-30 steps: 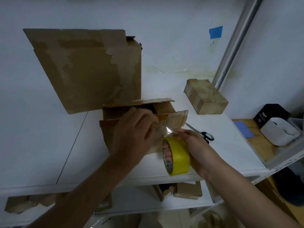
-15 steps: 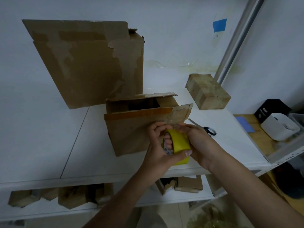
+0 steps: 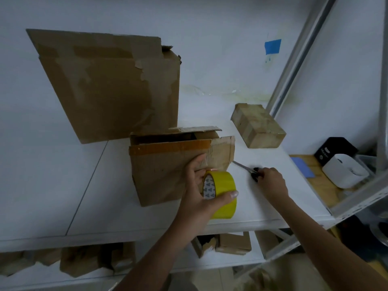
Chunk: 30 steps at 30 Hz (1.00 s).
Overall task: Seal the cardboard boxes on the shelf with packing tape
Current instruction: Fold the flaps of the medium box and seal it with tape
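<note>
The left hand grips the tape roll against the open box; the right hand curls its fingers over the scissors. Keep the roll steady for a clean cut.

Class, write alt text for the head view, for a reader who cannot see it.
A person's left hand holds a yellow tape roll before a small open cardboard box on a white shelf; the right hand grips scissors lying beside it.
</note>
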Tool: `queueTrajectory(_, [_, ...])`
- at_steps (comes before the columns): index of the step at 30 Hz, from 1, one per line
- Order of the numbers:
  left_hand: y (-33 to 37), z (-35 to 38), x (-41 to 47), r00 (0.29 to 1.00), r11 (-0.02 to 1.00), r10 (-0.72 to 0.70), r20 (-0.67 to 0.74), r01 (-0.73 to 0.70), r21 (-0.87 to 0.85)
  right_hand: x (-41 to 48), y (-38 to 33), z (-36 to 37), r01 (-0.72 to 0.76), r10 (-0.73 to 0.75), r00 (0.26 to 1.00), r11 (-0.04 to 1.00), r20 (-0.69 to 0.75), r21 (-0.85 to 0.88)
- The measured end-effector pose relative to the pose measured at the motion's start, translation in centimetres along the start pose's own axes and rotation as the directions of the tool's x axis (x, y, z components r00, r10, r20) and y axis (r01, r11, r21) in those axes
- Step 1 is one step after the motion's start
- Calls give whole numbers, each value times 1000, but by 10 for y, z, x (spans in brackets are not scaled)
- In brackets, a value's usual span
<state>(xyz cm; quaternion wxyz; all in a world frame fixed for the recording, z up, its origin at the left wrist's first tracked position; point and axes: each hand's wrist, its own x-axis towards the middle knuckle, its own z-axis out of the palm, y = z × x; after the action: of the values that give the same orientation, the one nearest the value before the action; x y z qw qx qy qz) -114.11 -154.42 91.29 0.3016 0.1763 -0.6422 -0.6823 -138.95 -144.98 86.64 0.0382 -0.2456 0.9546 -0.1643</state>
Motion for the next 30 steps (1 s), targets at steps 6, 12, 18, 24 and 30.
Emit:
queueTrajectory(6, [6,0,2,1000,999,-24,11,24,-35,7,1,3,-44,44,998,999,-39,-18])
queueTrajectory(12, [5,0,2,1000,999,-25,13,26,-46,13,8,-6,-25,35,997,989,64,-148])
queueTrajectory(18, [1,-2,2,999,997,-43,7,44,-68,9,10,-21,-19,42,996,966,83,-257])
queueTrajectory(24, [5,-4,0,997,995,-72,33,74,-69,5,13,-47,83,-37,988,945,-149,315])
queueTrajectory(30, [3,-4,0,996,994,-90,26,92,-65,-8,3,-69,457,-348,829,873,-438,170])
